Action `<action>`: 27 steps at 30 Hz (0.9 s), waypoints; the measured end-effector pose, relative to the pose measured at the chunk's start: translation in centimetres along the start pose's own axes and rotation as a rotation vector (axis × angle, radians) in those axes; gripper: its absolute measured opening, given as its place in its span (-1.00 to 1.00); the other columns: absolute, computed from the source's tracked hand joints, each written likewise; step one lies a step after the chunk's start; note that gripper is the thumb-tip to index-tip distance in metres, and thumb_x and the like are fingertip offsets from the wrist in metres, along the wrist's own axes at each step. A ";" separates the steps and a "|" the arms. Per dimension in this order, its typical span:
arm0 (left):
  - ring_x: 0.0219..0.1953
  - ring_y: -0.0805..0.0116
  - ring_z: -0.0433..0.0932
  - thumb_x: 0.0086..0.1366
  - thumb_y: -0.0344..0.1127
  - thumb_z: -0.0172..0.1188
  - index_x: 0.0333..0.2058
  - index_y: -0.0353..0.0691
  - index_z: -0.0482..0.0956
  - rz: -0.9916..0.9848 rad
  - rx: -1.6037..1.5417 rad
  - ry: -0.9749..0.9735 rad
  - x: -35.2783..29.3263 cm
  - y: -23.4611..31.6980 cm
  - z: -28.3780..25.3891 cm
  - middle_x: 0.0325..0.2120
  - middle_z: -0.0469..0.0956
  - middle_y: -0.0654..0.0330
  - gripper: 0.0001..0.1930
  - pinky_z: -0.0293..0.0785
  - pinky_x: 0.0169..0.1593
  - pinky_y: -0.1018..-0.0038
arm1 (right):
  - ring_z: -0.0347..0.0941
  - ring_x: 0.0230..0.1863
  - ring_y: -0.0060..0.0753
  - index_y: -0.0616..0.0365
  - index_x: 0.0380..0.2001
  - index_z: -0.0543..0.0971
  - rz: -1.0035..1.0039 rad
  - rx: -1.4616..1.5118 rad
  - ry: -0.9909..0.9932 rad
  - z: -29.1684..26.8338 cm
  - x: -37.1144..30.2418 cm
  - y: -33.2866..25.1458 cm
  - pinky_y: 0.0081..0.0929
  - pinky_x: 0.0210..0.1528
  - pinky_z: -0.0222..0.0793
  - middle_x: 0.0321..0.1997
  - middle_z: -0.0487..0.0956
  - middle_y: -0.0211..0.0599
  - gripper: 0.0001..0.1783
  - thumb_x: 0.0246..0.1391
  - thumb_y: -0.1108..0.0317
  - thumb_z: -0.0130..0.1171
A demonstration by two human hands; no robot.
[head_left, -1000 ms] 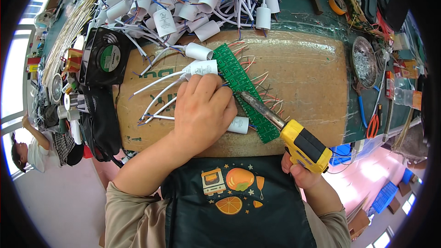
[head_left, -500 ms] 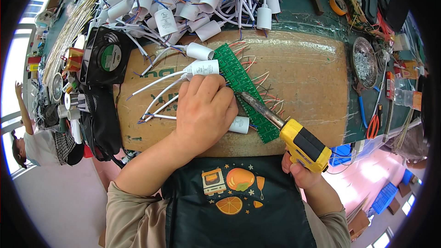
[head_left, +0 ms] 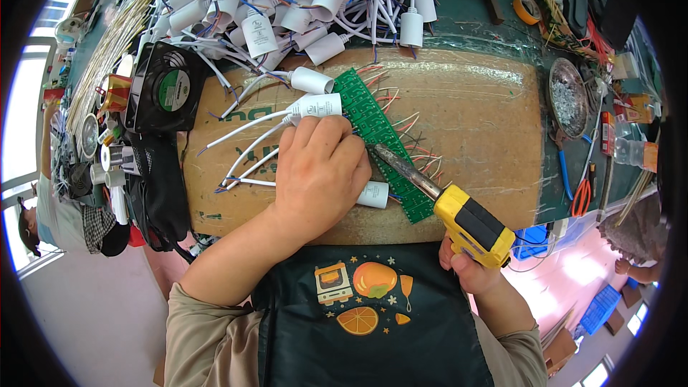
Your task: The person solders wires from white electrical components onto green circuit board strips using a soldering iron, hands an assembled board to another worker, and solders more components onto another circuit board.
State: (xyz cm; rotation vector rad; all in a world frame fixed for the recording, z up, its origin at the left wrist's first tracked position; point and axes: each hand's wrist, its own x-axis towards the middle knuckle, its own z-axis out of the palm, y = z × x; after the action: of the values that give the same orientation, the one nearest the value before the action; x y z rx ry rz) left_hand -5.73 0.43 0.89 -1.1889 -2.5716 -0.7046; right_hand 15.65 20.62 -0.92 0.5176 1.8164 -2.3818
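My right hand (head_left: 466,265) is wrapped round the grip of a yellow and black soldering gun (head_left: 474,226). The gun's dark tip meets the long green circuit board (head_left: 369,118) beside my left fingertips. Closed and palm down, my left hand (head_left: 319,161) covers a white lamp holder whose cable runs in from the left; its fingertips, at the board's left edge, are hidden. Other white lamp holders lie along that edge: two above the hand (head_left: 313,80), one below it (head_left: 373,194). Thin red, white and dark wires (head_left: 408,125) stick out from the board's right side.
Brown cardboard (head_left: 480,115) lies under the work. A heap of white lamp holders (head_left: 294,11) fills the far side. At left stands a black fan (head_left: 163,88); at right are a metal dish (head_left: 568,98), orange-handled scissors (head_left: 584,193) and orange tape (head_left: 527,8). Other people are at both sides.
My hands, the soldering gun and the board stay nearly still. The person at left has shifted the raised arm, and another person's hand has come into view at right.
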 end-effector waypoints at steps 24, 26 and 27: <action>-0.28 0.11 0.49 -0.07 -0.50 0.37 -0.47 -0.19 0.56 -0.001 0.001 0.029 0.4 0.7 0.0 -0.33 0.50 0.16 -0.82 0.36 -0.16 0.23 | 0.30 -0.64 -0.56 0.37 0.17 0.36 -0.303 -0.133 0.861 -10.0 1.0 -6.2 -0.58 -0.55 0.24 -0.59 0.37 -0.44 -0.37 0.19 0.16 0.26; -0.27 0.11 0.49 -0.06 -0.50 0.37 -0.46 -0.19 0.57 -0.003 0.003 0.004 0.4 0.6 0.1 -0.33 0.50 0.15 -0.83 0.36 -0.17 0.24 | 0.30 -0.64 -0.55 0.38 0.20 0.34 -0.381 -0.075 0.818 -10.3 0.5 -5.7 -0.57 -0.55 0.25 -0.58 0.38 -0.43 -0.35 0.19 0.17 0.26; -0.27 0.11 0.49 -0.06 -0.50 0.37 -0.46 -0.19 0.57 -0.007 0.011 0.000 0.4 0.6 -0.1 -0.33 0.50 0.15 -0.83 0.36 -0.17 0.24 | 0.31 -0.63 -0.55 0.40 0.22 0.32 -0.448 -0.009 0.768 -10.1 0.4 -5.4 -0.56 -0.55 0.26 -0.58 0.38 -0.42 -0.32 0.18 0.18 0.27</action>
State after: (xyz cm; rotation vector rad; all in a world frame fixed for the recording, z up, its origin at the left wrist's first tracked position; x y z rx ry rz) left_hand -5.49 1.00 1.31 -1.1777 -2.5773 -0.6902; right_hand 15.88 31.81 1.56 1.2882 2.4491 -2.6695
